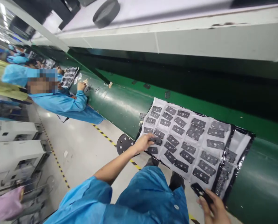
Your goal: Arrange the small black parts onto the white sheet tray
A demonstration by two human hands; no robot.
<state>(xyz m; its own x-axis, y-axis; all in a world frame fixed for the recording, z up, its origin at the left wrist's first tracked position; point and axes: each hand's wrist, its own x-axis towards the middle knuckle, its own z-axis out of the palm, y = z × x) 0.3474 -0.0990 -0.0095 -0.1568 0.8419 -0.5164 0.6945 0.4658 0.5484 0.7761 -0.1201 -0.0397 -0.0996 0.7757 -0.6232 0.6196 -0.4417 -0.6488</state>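
A white-lined tray with a black wrapped edge lies on the green bench, bearing rows of flat dark plates with cut-outs. My left hand reaches over the tray's left part, its fingers closed on a dark plate. Near the tray's front right corner, my right hand grips another black plate between thumb and fingers, beyond the tray's edge. Smaller dark pieces sit in the narrow strip along the tray's right side.
A green bench runs under the tray. Several loose plates lie behind it. A white shelf crosses above. A co-worker in blue sits at the left, beside another tray. A round black stool stands below the bench.
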